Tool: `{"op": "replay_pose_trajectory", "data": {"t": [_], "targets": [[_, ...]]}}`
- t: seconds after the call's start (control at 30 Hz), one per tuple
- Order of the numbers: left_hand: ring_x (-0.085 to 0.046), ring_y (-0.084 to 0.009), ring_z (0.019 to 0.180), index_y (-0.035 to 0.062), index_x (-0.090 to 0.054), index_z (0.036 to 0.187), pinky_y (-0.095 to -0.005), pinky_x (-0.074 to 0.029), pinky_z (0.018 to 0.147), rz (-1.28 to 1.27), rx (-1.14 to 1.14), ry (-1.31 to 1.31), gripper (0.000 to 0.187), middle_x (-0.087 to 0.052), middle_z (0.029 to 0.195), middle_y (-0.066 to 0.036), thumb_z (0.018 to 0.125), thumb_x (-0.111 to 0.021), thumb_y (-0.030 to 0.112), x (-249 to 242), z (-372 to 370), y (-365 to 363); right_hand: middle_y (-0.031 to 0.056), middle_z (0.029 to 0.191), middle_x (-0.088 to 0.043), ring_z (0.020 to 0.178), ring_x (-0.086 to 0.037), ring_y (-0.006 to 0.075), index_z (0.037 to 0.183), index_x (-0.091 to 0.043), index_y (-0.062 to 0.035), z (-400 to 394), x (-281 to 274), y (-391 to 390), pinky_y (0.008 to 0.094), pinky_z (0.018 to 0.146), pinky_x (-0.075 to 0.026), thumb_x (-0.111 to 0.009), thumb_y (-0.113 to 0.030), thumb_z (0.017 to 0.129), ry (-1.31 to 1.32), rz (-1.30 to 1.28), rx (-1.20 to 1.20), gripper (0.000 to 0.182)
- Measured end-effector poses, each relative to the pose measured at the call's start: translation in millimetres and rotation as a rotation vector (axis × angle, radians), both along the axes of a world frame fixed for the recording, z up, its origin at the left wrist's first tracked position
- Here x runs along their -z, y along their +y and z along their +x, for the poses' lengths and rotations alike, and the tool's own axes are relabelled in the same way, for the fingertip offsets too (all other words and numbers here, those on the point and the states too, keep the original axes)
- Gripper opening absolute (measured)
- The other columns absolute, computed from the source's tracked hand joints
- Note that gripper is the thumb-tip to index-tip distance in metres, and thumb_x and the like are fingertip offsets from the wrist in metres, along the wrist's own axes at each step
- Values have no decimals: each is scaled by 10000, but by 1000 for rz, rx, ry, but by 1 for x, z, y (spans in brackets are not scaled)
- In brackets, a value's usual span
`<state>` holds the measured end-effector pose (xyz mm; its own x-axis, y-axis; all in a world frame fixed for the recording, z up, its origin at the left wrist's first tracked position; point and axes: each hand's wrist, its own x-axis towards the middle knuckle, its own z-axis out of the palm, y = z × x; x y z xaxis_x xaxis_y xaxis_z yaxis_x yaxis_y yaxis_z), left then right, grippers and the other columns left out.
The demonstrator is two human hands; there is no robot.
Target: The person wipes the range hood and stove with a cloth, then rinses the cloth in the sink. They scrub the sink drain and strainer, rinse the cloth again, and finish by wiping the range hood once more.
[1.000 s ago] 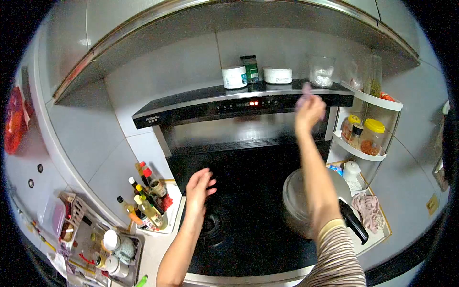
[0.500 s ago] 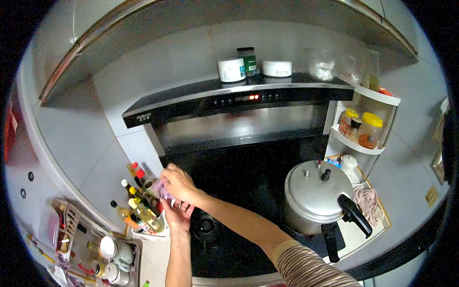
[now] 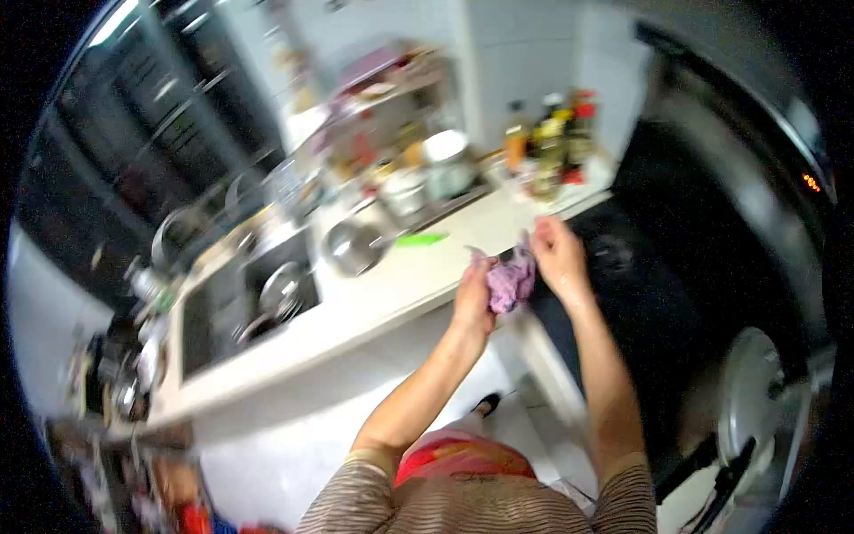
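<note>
A crumpled pink-purple cloth [image 3: 510, 285] hangs between my hands, over the counter's front edge. My left hand [image 3: 475, 294] is closed on the cloth's left side. Just right of the cloth, my right hand [image 3: 559, 254] has its fingers bent near the cloth's upper corner; blur hides whether they grip it. A bright green object [image 3: 422, 239] lies on the white counter [image 3: 356, 311] to the left of the cloth.
The black stove [image 3: 658, 294] is on the right, with a pressure cooker [image 3: 750, 392] on it. Bottles [image 3: 550, 151] crowd the corner at the back. Further left are a metal pan [image 3: 352, 247], jars [image 3: 405, 190] and a sink [image 3: 218, 311].
The view has swung left and down from the stove to the counter and sink. Both hands have moved away from the bottles with the cloth, which now hangs in front of the body.
</note>
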<state>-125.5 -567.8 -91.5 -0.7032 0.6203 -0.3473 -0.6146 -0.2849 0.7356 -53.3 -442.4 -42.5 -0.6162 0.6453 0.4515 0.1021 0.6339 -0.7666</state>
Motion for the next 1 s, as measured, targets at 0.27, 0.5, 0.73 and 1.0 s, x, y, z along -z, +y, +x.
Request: {"op": "replay_pose_trajectory", "data": {"t": [0.27, 0.5, 0.73, 1.0], "targets": [[-468, -103, 530, 46, -527, 985, -252, -438, 437, 184, 20, -260, 285, -575, 766, -35, 876, -510, 308, 103, -31, -299, 98, 621, -591, 615, -600, 273, 597, -608, -91, -113, -103, -296, 445, 500, -457, -587, -140, 652, 103, 502, -927, 76], [-585, -197, 712, 27, -492, 1014, -322, -499, 581, -27, -570, 69, 265, -594, 868, -99, 910, -448, 267, 21, -75, -487, 146, 861, -634, 815, -604, 258, 850, -635, -40, -166, -196, -527, 429, 699, -471, -562, -208, 741, 407, 834, -1209, 213], [-591, -242, 901, 41, -457, 1089, -387, -495, 794, 158, -721, 103, 267, -579, 1006, -120, 947, -370, 249, 20, -159, -531, 149, 1088, -571, 973, -564, 307, 1187, -492, -51, -287, -96, -516, 362, 827, -445, -574, -217, 797, -256, 811, -1309, 432], [-575, -157, 730, 81, -508, 970, -302, -499, 608, 86, -919, -15, 162, -573, 847, -45, 911, -471, 227, 39, -201, -609, 68, 953, -586, 836, -548, 120, 1139, -508, 7, -321, 120, -618, 245, 720, -468, -497, -123, 889, -462, -546, -1272, 282]]}}
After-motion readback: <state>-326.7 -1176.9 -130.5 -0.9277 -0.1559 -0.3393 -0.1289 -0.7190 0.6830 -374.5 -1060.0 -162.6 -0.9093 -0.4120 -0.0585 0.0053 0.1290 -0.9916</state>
